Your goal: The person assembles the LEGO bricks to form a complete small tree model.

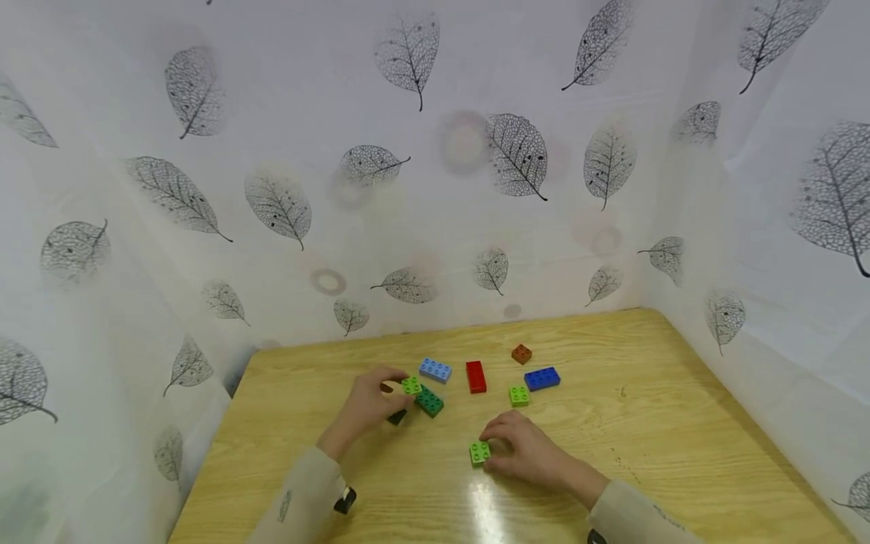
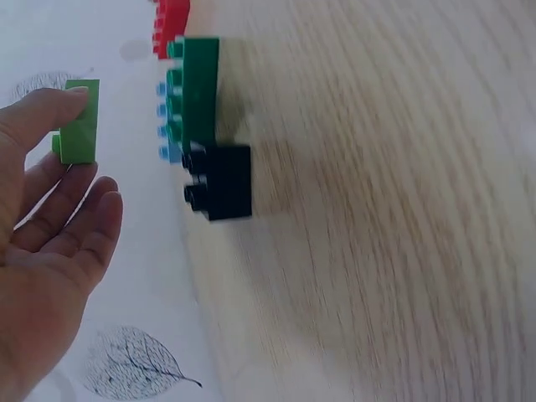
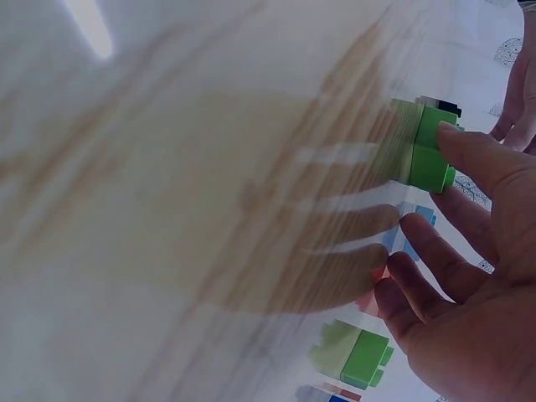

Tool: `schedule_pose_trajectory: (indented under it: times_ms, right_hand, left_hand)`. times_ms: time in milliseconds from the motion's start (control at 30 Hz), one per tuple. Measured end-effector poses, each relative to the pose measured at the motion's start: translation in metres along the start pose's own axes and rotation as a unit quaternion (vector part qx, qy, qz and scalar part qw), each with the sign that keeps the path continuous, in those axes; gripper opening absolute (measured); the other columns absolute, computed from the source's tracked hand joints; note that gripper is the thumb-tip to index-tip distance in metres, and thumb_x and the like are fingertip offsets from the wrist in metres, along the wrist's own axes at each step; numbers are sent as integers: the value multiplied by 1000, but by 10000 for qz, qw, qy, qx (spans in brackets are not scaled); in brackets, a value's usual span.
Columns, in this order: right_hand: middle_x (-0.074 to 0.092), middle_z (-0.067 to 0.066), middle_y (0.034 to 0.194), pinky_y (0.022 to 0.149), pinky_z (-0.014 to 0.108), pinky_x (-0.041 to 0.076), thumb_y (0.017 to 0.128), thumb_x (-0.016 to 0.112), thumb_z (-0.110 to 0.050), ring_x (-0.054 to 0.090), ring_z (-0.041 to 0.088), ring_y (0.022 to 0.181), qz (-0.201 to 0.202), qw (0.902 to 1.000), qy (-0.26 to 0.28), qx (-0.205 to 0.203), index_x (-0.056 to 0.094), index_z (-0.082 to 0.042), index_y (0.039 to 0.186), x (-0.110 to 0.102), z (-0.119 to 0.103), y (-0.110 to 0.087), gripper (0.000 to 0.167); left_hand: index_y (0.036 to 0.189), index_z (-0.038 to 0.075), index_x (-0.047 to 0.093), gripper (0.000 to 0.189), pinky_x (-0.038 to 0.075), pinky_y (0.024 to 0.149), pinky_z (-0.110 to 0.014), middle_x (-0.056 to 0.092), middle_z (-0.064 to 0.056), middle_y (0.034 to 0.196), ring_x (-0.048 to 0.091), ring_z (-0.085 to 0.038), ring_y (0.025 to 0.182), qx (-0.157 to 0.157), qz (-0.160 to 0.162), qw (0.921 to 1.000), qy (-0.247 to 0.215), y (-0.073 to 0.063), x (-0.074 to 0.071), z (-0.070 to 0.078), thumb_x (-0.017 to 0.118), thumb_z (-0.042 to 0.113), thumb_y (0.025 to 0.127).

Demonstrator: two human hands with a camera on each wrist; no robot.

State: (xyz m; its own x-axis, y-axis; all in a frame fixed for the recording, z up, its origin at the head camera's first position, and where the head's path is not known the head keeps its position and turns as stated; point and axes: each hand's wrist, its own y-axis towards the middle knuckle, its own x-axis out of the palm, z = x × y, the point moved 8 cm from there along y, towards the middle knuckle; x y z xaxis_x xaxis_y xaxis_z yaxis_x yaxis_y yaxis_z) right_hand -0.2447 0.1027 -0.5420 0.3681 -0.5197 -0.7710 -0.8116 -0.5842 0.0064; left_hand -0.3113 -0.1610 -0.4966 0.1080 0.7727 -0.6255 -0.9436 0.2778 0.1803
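Observation:
My left hand (image 1: 372,400) pinches a light green 2x2 toy brick (image 1: 411,385) between thumb and fingertips. In the left wrist view this lime brick (image 2: 80,126) is held up, apart from the others. Near that hand lie a black brick (image 1: 396,417) and a dark green 2x4 brick (image 1: 430,401), the black one partly covered in the head view. Nearer the front, my right hand (image 1: 526,452) has its thumb and index finger on another light green brick (image 1: 479,452), which sits studs up on the table. Its other fingers are spread in the right wrist view.
Behind the hands lie a light blue brick (image 1: 435,369), a red brick (image 1: 476,377), a third light green brick (image 1: 519,396), a dark blue brick (image 1: 542,378) and an orange-brown brick (image 1: 522,353). A leaf-patterned white curtain (image 1: 448,227) encloses the wooden table (image 1: 612,423).

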Motion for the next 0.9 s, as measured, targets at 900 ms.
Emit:
schedule_pose_trajectory:
  times_ms: [900]
  right_hand:
    - [69, -7, 123, 104, 45, 51, 91, 83, -37, 59, 18, 119, 244, 9992, -244, -225, 76, -21, 120, 1, -2, 0, 34]
  left_hand:
    - [117, 6, 75, 32, 62, 88, -37, 76, -6, 115, 71, -20, 105, 1241, -1130, 9855, -242, -26, 66, 59, 86, 18, 90]
